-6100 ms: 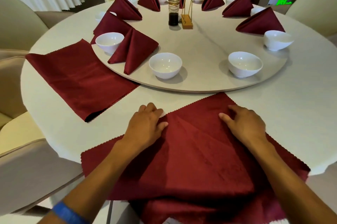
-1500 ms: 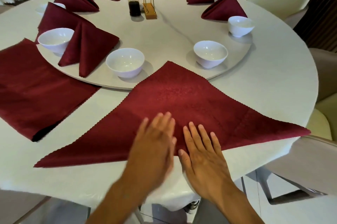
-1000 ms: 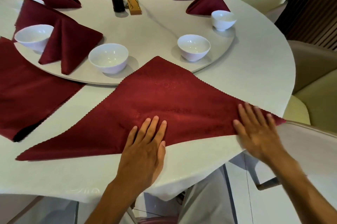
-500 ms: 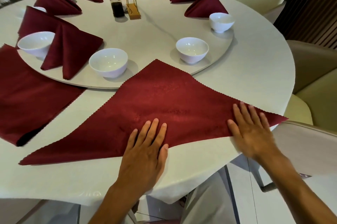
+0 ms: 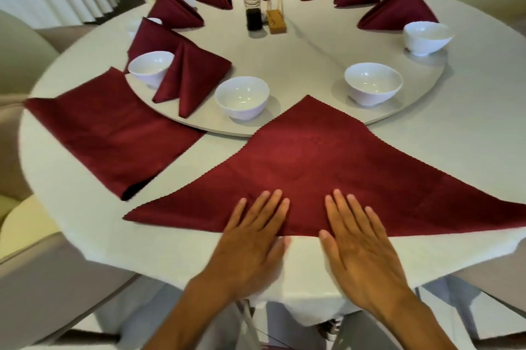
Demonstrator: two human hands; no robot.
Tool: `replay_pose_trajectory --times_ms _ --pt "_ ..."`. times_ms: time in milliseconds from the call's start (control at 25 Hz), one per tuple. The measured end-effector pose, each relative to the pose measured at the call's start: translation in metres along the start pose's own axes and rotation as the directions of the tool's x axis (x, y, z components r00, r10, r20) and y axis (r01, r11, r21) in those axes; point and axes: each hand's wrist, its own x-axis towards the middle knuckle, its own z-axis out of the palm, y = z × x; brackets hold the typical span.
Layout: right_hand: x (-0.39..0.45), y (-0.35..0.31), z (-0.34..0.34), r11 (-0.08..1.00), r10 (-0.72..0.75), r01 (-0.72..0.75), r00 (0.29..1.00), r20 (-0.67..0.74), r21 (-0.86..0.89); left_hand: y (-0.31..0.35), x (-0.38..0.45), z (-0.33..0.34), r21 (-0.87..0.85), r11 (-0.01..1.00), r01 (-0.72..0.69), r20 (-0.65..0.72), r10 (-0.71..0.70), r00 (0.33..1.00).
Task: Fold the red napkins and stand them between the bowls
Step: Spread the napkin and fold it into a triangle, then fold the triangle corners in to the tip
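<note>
Worktop [image 5: 455, 156], round and white-covered, carries a raised turntable [image 5: 299, 65] ringed with white bowls and standing folded napkins. Spare napkin [image 5: 113, 133] lies flat at left, as before. Triangle napkin [image 5: 327, 167] lies flat at the near edge, long fold toward the person, apex resting on the turntable rim between the left near bowl [image 5: 242, 96] and the right near bowl [image 5: 373, 83]; its position is unchanged from half a second ago. Right hand [image 5: 358, 253] has come in from the napkin's right corner to the middle of the fold and now lies flat, fingers straight and spread, fingertips on the cloth. Left hand [image 5: 253, 247] stays flat just beside it, fingers straight, holding nothing. Sauce bottle [image 5: 253, 5] stands near the turntable centre.
</note>
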Motion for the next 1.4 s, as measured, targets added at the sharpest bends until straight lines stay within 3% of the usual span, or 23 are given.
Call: replay_pose_trajectory --times_ms 200,280,360,440,600,680,760,880,960,1040,1160,1280,1400 --pt "0.0 0.001 -0.002 1.0 -0.008 0.008 1.0 -0.008 0.009 -0.127 -0.086 -0.046 -0.116 0.939 0.323 -0.075 -0.333 0.94" --pt "0.0 -0.001 -0.002 1.0 -0.014 0.014 1.0 0.002 0.028 -0.146 -0.093 -0.063 -0.158 0.918 0.363 -0.157 -0.386 0.909" --pt "-0.001 -0.002 0.0 0.999 -0.015 0.015 1.0 0.003 0.049 -0.151 -0.088 -0.07 -0.198 0.931 0.308 -0.257 -0.352 0.9" --pt "-0.001 0.0 -0.002 0.998 -0.022 0.023 1.0 -0.018 0.062 -0.153 -0.082 -0.075 -0.392 0.88 0.269 -0.289 -0.395 0.872" --pt "0.003 -0.026 -0.016 0.986 -0.139 0.148 0.985 -0.1 0.082 -0.134 -0.053 -0.106 -0.802 0.591 0.08 -0.303 -0.52 0.799" --pt "0.011 -0.048 -0.022 0.985 -0.135 0.146 0.983 -0.125 0.089 -0.109 -0.021 -0.131 -0.859 0.511 -0.019 -0.33 -0.526 0.784" --pt "0.016 -0.062 -0.026 0.991 -0.077 0.092 0.986 -0.148 0.101 -0.086 0.017 -0.152 -0.877 0.481 -0.024 -0.324 -0.553 0.767" --pt "0.01 -0.063 -0.026 0.935 0.086 -0.024 0.983 -0.162 0.354 -0.058 0.082 -0.175 -0.85 0.526 0.033 -0.283 -0.508 0.813" --pt "0.009 -0.057 -0.035 0.792 0.248 -0.153 0.965 -0.083 0.591 -0.045 0.127 -0.175 -0.792 0.602 0.106 -0.218 -0.44 0.871" --pt "0.016 -0.048 -0.038 0.676 0.31 -0.252 0.95 0.044 0.693 -0.034 0.168 -0.161 -0.747 0.648 0.148 -0.167 -0.399 0.902" --pt "0.027 -0.036 -0.036 0.655 0.324 -0.294 0.941 0.093 0.696 -0.024 0.175 -0.126 -0.523 0.835 0.168 -0.292 -0.361 0.886" --pt "0.03 -0.031 -0.035 0.685 0.326 -0.307 0.94 0.098 0.661 -0.036 0.127 -0.085 -0.407 0.9 0.156 -0.431 -0.34 0.836" --pt "0.031 -0.032 -0.034 0.746 0.283 -0.273 0.956 0.081 0.607 -0.062 0.084 -0.06 -0.535 0.78 0.323 -0.214 -0.496 0.842"
